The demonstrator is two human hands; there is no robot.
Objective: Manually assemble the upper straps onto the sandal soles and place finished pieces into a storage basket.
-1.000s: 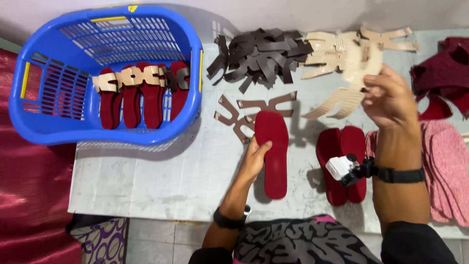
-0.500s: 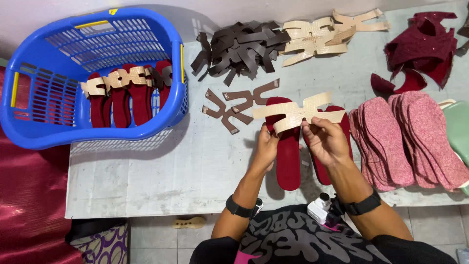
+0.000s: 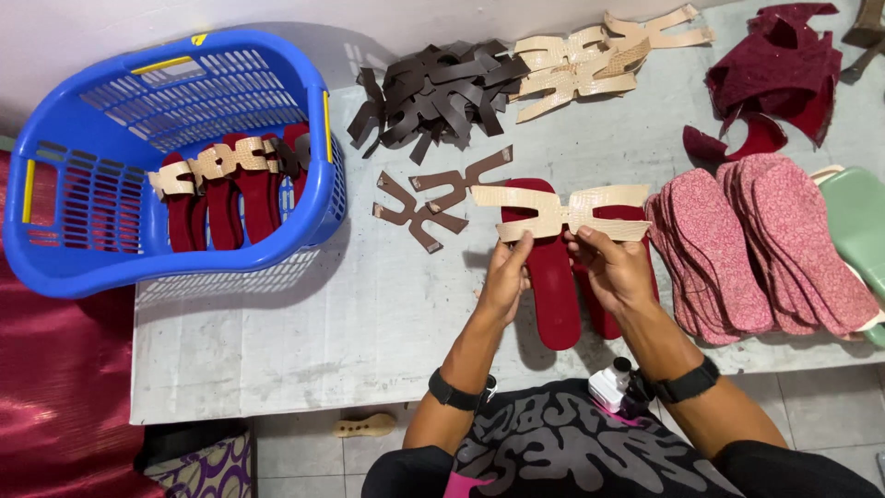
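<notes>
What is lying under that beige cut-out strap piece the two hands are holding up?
Under the beige textured strap piece lie dark red flat sandal soles on the grey table. Their toe ends are covered by the strap, and the hands hide part of the right-hand one.

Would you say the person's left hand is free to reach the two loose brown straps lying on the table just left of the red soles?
Probably not at once: the left hand is pinching the beige strap together with the right hand. The way itself looks free, since the brown straps lie uncovered on the table beside it.
</notes>
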